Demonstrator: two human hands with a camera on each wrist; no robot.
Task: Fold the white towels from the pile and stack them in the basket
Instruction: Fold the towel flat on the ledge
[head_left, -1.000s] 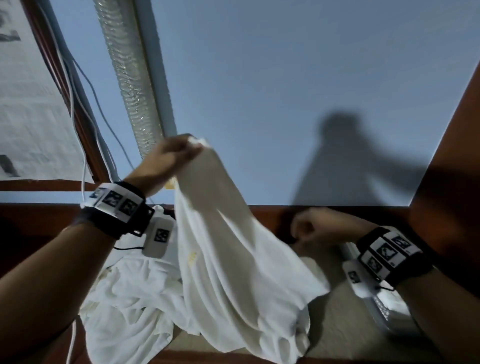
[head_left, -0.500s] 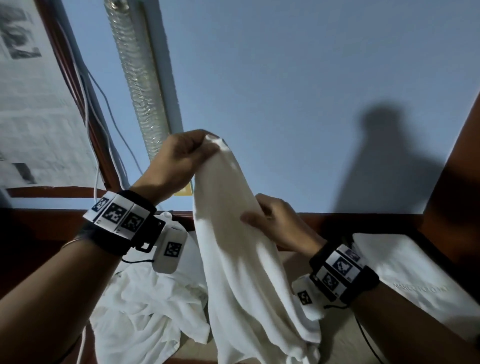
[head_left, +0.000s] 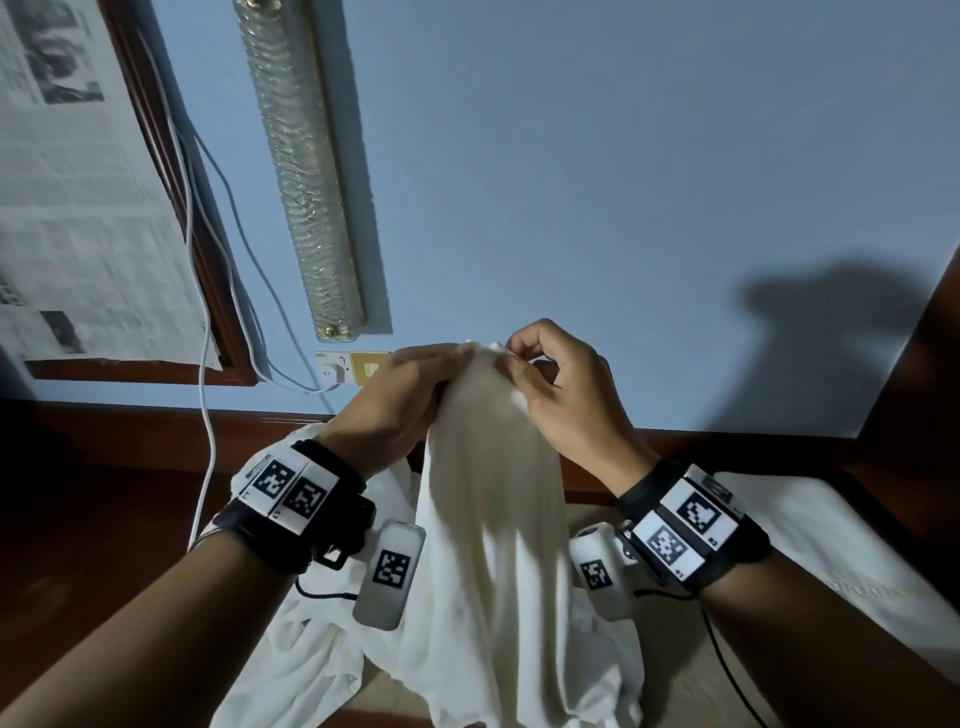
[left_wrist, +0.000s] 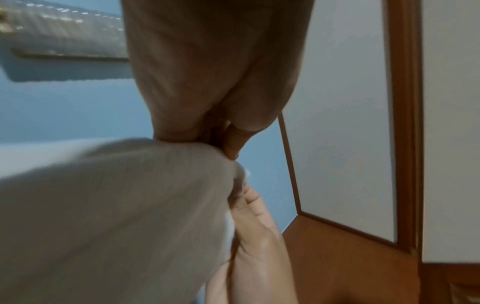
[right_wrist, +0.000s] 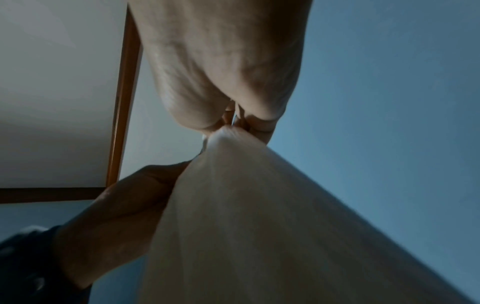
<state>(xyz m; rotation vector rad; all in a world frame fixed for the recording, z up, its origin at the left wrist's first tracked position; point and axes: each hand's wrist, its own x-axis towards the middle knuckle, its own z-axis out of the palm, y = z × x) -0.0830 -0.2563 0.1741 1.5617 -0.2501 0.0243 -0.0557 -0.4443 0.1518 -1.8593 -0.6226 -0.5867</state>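
Observation:
A white towel (head_left: 493, 530) hangs lifted in front of me, its top bunched between both hands. My left hand (head_left: 400, 400) pinches the top from the left, and my right hand (head_left: 550, 384) pinches the same top corner from the right. The two hands are almost touching. The left wrist view shows the towel (left_wrist: 109, 216) gripped under my left hand (left_wrist: 207, 86), with the right hand (left_wrist: 254, 236) below. In the right wrist view the towel (right_wrist: 259, 226) hangs from my right hand (right_wrist: 226, 72). The pile of white towels (head_left: 311, 660) lies crumpled below on the left. No basket is visible.
A folded white towel (head_left: 831, 561) lies flat at the right on the bed surface. A dark wooden headboard (head_left: 104, 467) runs behind, with a wooden panel (head_left: 924, 364) at right. White cables (head_left: 208, 415) hang down the blue wall near a socket (head_left: 353, 366).
My right hand has risen from the towel's side to its top corner beside the left hand. The hanging towel now sits centred between both wrists.

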